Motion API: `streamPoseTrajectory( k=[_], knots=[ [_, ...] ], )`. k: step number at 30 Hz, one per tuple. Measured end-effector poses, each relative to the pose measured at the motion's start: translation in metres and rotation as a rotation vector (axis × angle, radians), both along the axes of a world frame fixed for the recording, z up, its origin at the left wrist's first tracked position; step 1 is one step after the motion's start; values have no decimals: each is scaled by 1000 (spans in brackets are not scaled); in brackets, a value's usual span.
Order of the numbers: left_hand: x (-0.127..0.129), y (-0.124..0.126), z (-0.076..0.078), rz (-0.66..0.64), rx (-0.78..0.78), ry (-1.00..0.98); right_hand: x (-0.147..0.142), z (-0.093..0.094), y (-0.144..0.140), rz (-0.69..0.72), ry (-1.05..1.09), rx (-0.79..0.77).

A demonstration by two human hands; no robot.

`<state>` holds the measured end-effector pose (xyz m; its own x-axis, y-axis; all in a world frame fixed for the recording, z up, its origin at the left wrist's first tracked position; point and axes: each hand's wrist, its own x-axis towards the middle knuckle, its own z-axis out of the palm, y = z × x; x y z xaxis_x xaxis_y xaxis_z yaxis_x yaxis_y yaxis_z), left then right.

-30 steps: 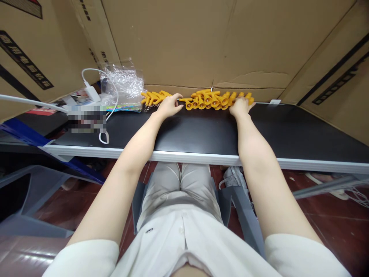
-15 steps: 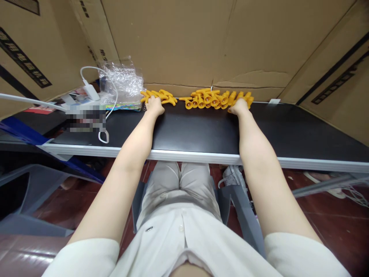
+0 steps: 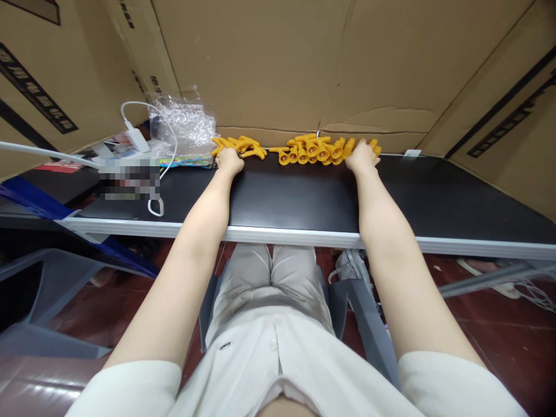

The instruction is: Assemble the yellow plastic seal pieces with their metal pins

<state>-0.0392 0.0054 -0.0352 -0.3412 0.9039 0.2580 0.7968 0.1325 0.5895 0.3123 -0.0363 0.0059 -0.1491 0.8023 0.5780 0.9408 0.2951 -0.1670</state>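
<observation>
At the back of the black tabletop [image 3: 295,197] lie two groups of yellow plastic pieces. The left pile [image 3: 245,145] is a tangle of slim, branching shapes. My left hand [image 3: 230,161] is at its front edge, fingers curled in; whatever they hold is hidden behind the hand. To the right runs a stacked row of yellow horn-shaped pieces [image 3: 313,150], their round flared mouths facing me and small shiny bits inside. Over the row's right end, my right hand [image 3: 364,157] has its fingers bent around the end pieces, which it partly covers.
Left of the piles, clear plastic bags [image 3: 186,124] lie on colourful flat packs [image 3: 182,161]. A white cable [image 3: 176,136] loops beside them, near a blurred-out patch [image 3: 130,178]. Cardboard walls [image 3: 278,63] rise behind and on both sides. A pale metal strip [image 3: 295,236] edges the table.
My right hand has shifted slightly up, further over the end of the horn row. My left hand has moved a little left and down along its pile. The yellow pieces look nearly unchanged.
</observation>
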Motion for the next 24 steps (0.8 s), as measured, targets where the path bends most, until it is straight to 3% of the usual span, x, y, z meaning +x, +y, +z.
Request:
streamPoseTrajectory(
  k=[3,7,9,11,14,17,21,24],
  knots=[
    [-4,0,3,58,27,-58,-5,5,7,-38,-21,19],
    [-4,2,8,138,122,-208,0,6,39,-177,54,-17],
    [0,5,13,160,219,-333,0,5,56,-268,104,-35],
    [5,10,18,152,310,-540,-4,3,68,-273,106,-15],
    [12,18,26,34,327,-921,-17,1,71,-200,84,24],
    [16,19,29,-131,304,-1121,-35,2,60,-104,46,23],
    [23,11,29,-279,311,-1058,-55,2,43,79,-60,-58],
    [34,4,28,-315,291,-1010,-65,-2,38,272,-141,-151]
  ],
)
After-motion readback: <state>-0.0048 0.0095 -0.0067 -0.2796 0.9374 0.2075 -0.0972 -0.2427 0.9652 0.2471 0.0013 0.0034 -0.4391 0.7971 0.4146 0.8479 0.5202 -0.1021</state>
